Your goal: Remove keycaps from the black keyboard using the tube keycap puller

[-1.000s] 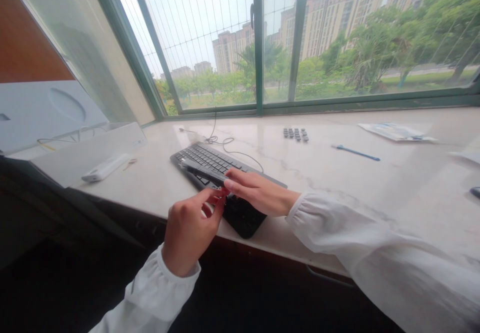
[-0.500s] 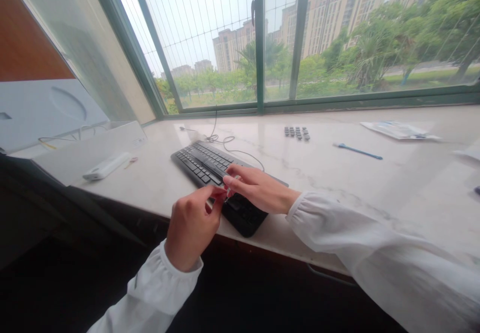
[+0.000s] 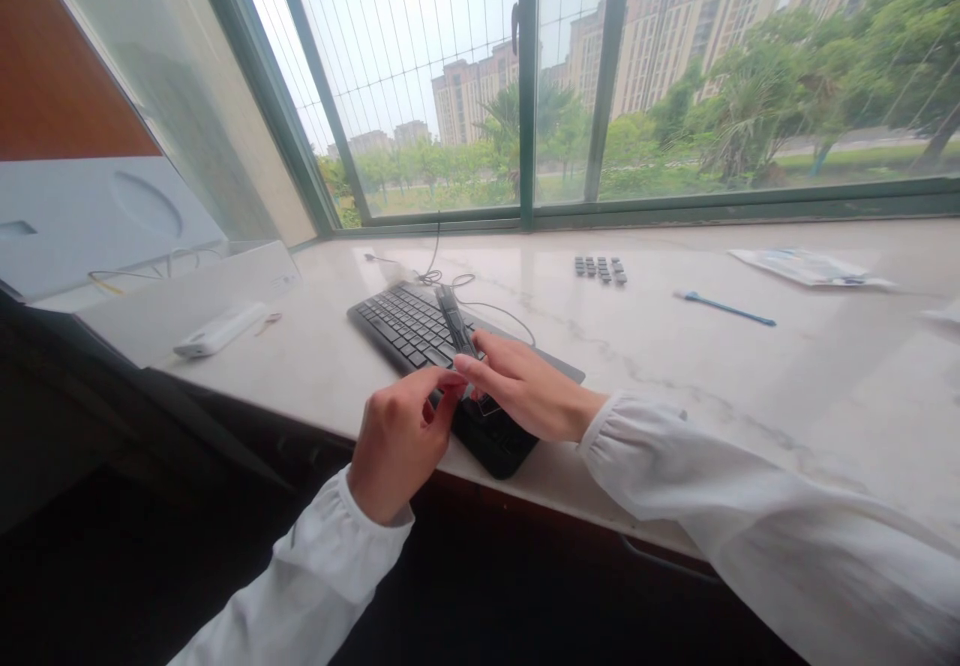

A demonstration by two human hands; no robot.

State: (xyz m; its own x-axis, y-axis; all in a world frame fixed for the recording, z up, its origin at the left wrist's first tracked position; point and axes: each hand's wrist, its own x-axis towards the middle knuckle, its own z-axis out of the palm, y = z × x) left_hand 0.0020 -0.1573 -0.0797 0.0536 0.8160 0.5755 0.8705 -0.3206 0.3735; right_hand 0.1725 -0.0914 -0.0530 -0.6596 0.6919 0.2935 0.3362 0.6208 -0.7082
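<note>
A black keyboard (image 3: 409, 331) lies at an angle across the counter, its near end close to the front edge. Keys are off that near end, which looks bare and dark. Above it, my right hand (image 3: 517, 386) is closed around a slim black tool (image 3: 453, 318) that points up and away, with a thin wire-like bit below the fingers. My left hand (image 3: 409, 426) is pinched, its fingertips meeting those of the right hand at the tool's lower end. Whatever sits between the left fingertips is hidden.
Several loose keycaps (image 3: 600, 269) stand in rows toward the window. A blue brush-like stick (image 3: 731, 308) and a clear plastic packet (image 3: 810, 268) lie to the right. At the left are a white oblong device (image 3: 220, 330) and a white box (image 3: 187, 296). The keyboard's cable (image 3: 499, 308) curls behind it.
The black tool has swung from lying along the keyboard to pointing more upright and away. Both hands stay together over the keyboard's near end. The view has shifted slightly.
</note>
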